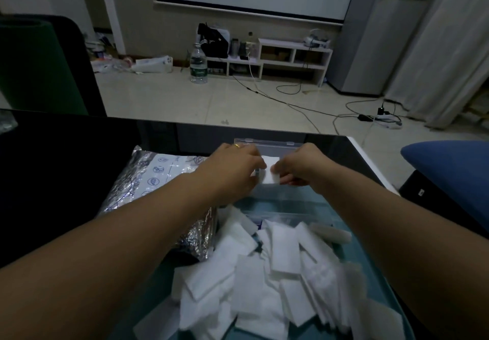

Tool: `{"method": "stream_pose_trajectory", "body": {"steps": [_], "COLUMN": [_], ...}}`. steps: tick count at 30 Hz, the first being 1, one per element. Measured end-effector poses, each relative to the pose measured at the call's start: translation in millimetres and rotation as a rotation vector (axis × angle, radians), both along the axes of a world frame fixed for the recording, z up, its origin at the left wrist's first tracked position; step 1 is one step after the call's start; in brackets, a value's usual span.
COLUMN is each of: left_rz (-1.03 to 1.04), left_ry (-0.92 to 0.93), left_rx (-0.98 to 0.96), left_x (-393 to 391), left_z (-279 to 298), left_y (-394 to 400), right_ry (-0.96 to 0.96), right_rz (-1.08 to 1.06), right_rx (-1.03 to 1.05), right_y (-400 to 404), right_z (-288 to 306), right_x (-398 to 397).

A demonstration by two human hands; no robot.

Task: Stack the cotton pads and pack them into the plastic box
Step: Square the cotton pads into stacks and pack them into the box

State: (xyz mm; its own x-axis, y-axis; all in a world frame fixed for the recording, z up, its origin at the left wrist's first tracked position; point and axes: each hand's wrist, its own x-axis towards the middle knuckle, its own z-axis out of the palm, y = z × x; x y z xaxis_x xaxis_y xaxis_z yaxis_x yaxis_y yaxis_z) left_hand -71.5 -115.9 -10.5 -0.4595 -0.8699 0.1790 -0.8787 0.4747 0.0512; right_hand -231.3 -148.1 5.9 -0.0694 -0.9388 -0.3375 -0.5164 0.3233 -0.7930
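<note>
A small stack of white cotton pads (270, 169) sits between my two hands, over the clear plastic box (280, 196). My left hand (235, 167), with a gold ring on one finger, pinches the stack's left side. On the right side my right hand (300, 166) grips it with curled fingers. The box's open lid (267, 142) stands behind my hands. A loose heap of white square cotton pads (270, 273) lies near me on the teal surface.
A silvery printed plastic bag (148, 178) lies left of the box on the black table (66, 170). A blue cushion (449, 165) is at the right. Beyond the table edge are floor tiles, cables, a water bottle (198, 65) and a low white shelf (291, 57).
</note>
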Motion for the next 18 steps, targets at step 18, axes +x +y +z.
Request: {"method": "stream_pose_trajectory", "body": {"steps": [18], "left_rz": [-0.112], "left_ry": [-0.04], "left_rx": [-0.002], "left_x": [1], "left_z": [-15], "left_y": [-4], "right_ry": [0.271], "right_rz": [0.086], "right_rx": [-0.03], "right_y": [-4], "right_z": [-20], "right_x": [1]}}
